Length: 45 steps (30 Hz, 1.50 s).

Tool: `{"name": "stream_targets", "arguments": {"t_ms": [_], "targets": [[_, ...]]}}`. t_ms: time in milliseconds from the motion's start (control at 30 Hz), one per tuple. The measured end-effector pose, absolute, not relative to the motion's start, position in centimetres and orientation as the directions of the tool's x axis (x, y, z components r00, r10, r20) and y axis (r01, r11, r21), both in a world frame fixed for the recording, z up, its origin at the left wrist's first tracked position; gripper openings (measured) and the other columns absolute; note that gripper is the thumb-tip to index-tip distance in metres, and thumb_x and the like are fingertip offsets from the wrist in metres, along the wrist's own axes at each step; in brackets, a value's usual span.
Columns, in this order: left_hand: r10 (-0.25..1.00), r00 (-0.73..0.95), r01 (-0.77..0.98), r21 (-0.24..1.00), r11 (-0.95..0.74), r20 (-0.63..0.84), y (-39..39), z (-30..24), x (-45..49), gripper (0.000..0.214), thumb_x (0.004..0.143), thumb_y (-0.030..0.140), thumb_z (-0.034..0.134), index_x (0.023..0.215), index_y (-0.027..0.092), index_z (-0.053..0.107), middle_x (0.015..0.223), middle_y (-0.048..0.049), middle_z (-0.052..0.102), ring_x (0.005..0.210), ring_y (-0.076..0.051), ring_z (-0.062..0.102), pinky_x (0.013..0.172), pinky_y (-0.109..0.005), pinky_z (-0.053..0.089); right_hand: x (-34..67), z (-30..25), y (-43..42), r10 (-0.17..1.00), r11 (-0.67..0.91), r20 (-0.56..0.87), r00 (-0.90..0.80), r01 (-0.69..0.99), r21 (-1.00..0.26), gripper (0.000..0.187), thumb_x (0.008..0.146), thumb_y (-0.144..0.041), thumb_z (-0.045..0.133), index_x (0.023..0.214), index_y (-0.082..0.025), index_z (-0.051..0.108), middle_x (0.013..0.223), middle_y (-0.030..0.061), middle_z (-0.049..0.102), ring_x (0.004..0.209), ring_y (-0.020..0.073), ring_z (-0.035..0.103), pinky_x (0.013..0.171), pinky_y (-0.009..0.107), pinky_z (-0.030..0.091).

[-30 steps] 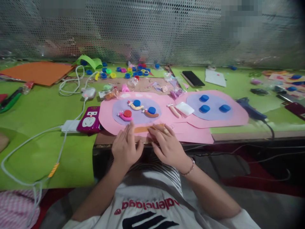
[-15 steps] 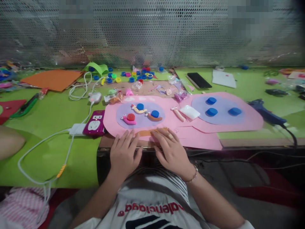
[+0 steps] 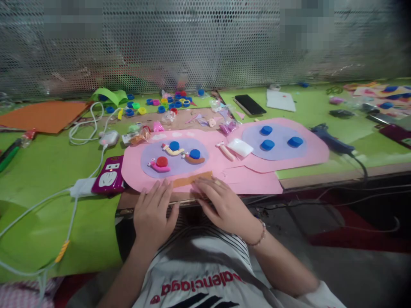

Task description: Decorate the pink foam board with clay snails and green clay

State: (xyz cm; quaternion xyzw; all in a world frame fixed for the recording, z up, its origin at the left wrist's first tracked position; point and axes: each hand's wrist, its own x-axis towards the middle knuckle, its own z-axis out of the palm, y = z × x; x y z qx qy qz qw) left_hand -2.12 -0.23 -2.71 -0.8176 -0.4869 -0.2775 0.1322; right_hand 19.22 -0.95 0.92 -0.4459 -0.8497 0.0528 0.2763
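the orange-brown strip lies on the pink paper, just ahead of the fingers — the left hand has them slightly spread beside its left end, the right hand rests them flat at its near edge, thumb apart. pressing evenly, with light fingertips, should hold it straight — clear of the pink snail figure ahead of the left fingers

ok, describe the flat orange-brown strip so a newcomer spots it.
On the pink paper, find the left purple oval. Just nearer the person, touching the right hand, lies the orange-brown strip. Unlike the brown snail figure, it's flat and capless.
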Motion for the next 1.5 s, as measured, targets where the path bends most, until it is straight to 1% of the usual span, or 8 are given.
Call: {"name": "stream_targets", "arguments": {"t_ms": [67,167,300,600,900,1133,1300,1500], "targets": [[0.729,0.374,0.867,0.063,-0.494,0.573,-0.5,-2.4,-1.9,0.059,0.081,0.026,0.051,0.138,0.015,0.038,0.128,-0.0129,0.057,0.119,-0.027,0.052,0.106,-0.045,0.03,19.9,1.1,-0.9,0.82,0.532,0.426,-0.381,0.783,-0.323,0.038,0.089,-0.018,0.042,0.126,-0.013,0.046,0.126,0.0145,0.057,0.124,0.024,0.046,0.103,0.048,0.04],[0.73,0.428,0.844,0.055,-0.534,0.533,-1.1,-1.8,-0.9,0.054,0.083,0.026,0.05,0.134,0.011,0.042,0.133,-0.0157,0.052,0.124,-0.028,0.047,0.108,-0.047,0.027,20.6,0.8,-0.6,0.845,0.47,0.416,-0.337,0.839,-0.273,0.038,0.089,-0.018,0.042,0.126,-0.011,0.045,0.126,0.0153,0.056,0.125,0.0265,0.045,0.103,0.052,0.037],[0.713,0.531,0.786,0.047,-0.616,0.458,-1.3,-0.8,1.5,0.047,0.086,0.032,0.046,0.126,0.007,0.05,0.134,-0.0157,0.051,0.126,-0.028,0.044,0.107,-0.045,0.029,20.8,0.4,-0.4,0.848,0.467,0.388,-0.361,0.855,-0.225,0.035,0.09,-0.02,0.042,0.124,-0.01,0.048,0.126,0.0159,0.056,0.124,0.0256,0.046,0.104,0.05,0.036],[0.778,0.504,0.816,0.089,-0.571,0.376,-0.4,-0.8,3.8,0.054,0.088,0.041,0.04,0.128,0.005,0.05,0.134,-0.0145,0.051,0.124,-0.028,0.046,0.102,-0.043,0.037,20.3,0.5,-1.0,0.856,0.454,0.321,-0.406,0.886,-0.092,0.044,0.093,-0.021,0.035,0.133,-0.004,0.041,0.135,0.0164,0.049,0.128,0.0263,0.041,0.107,0.047,0.033],[0.763,0.52,0.796,0.106,-0.596,0.385,0.0,-0.9,3.4,0.054,0.085,0.036,0.047,0.129,0.006,0.048,0.134,-0.0142,0.051,0.123,-0.027,0.047,0.102,-0.043,0.039,19.7,-0.1,-0.9,0.892,0.383,0.276,-0.358,0.923,-0.042,0.046,0.095,-0.026,0.032,0.138,-0.012,0.04,0.138,0.0125,0.046,0.127,0.0249,0.039,0.108,0.046,0.026],[0.735,0.53,0.777,0.107,-0.621,0.423,0.1,-1.1,3.0,0.051,0.083,0.03,0.049,0.128,0.006,0.049,0.132,-0.0149,0.053,0.121,-0.027,0.048,0.102,-0.044,0.04,19.2,0.0,-0.8,0.902,0.341,0.289,-0.319,0.94,-0.028,0.047,0.095,-0.031,0.034,0.14,-0.019,0.038,0.131,0.0136,0.05,0.121,0.0253,0.042,0.105,0.045,0.028],[0.739,0.496,0.795,0.103,-0.597,0.456,-0.1,-1.3,2.3,0.055,0.085,0.035,0.049,0.129,0.003,0.046,0.134,-0.019,0.049,0.125,-0.029,0.045,0.104,-0.047,0.037,19.0,-0.1,-0.9,0.902,0.333,0.301,-0.31,0.942,-0.028,0.046,0.095,-0.031,0.035,0.14,-0.022,0.038,0.13,0.0134,0.049,0.121,0.0256,0.041,0.104,0.045,0.027],[0.755,0.517,0.799,0.09,-0.595,0.403,-0.1,-0.9,2.1,0.054,0.083,0.037,0.051,0.126,0.004,0.049,0.132,-0.0178,0.052,0.124,-0.028,0.046,0.105,-0.044,0.038,18.8,0.1,-0.8,0.906,0.325,0.296,-0.303,0.945,-0.026,0.043,0.095,-0.031,0.035,0.136,-0.023,0.045,0.13,0.014,0.049,0.12,0.0266,0.041,0.102,0.046,0.029]]}}
